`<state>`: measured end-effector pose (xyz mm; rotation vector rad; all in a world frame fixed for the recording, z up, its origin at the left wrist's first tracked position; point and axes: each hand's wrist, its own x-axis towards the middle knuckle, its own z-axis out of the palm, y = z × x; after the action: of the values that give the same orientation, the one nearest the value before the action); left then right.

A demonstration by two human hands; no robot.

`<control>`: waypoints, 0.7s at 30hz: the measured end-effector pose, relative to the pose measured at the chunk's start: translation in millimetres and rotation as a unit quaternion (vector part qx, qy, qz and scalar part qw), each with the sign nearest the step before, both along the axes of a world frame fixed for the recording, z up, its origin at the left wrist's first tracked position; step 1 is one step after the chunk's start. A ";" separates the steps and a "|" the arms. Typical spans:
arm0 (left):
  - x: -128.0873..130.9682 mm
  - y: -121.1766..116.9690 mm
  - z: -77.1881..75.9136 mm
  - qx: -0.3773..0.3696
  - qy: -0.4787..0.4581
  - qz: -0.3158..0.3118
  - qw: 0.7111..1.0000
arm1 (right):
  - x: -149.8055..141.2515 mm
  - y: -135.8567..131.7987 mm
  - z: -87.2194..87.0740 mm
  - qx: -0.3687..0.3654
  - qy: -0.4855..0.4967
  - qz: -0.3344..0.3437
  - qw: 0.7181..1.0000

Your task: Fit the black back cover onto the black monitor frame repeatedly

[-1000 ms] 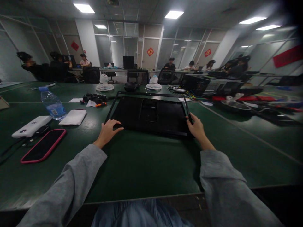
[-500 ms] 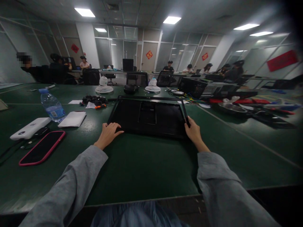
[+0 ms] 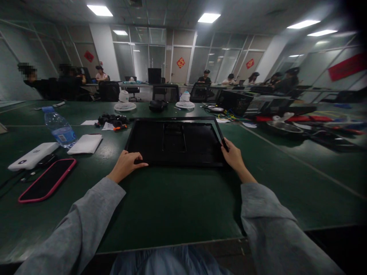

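A black monitor frame, a thin rectangular bezel, lies over a black monitor back shell on the green table. The shell has a recessed rectangle in its middle. Green tabletop shows through a gap between frame and shell along the right and far sides. My left hand is closed at the near left corner, its thumb along the front edge. At the right side, my right hand grips the frame between thumb and fingers near the front corner. My fingers partly hide both corners.
Left on the table are a water bottle, folded white tissue, a white power bank and a red-edged phone. Two small white fans stand beyond. Cables and a metal pan lie right. People sit further back.
The frame and shell have shifted slightly left and now sit straighter to me. My left hand has moved with the corner, its fingers curled more around it. My right hand keeps its hold.
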<state>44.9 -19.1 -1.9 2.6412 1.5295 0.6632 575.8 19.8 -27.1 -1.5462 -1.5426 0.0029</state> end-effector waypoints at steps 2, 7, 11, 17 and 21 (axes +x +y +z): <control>-0.3 1.2 -1.3 0.002 0.001 -0.007 1.000 | 1.0 -0.7 -0.2 -0.004 -0.003 0.002 1.000; 0.8 0.3 -1.6 -0.004 -0.005 -0.018 1.000 | 5.6 -0.2 -1.4 -0.010 -0.003 -0.004 1.000; 4.8 -2.9 1.2 -0.009 -0.017 -0.017 1.000 | 7.9 -0.9 -1.4 -0.023 -0.006 -0.004 1.000; 7.1 -2.4 3.2 0.041 -0.040 0.054 0.997 | 6.1 -0.5 -7.1 -0.042 -0.018 -0.011 0.999; -2.8 6.7 -4.3 0.115 -0.101 0.178 0.972 | 7.8 2.9 -12.3 -0.039 -0.021 -0.011 0.999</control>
<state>42.1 -12.4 -6.2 2.3624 1.9859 1.1562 583.6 22.8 -39.4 -1.6333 -1.5749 0.0179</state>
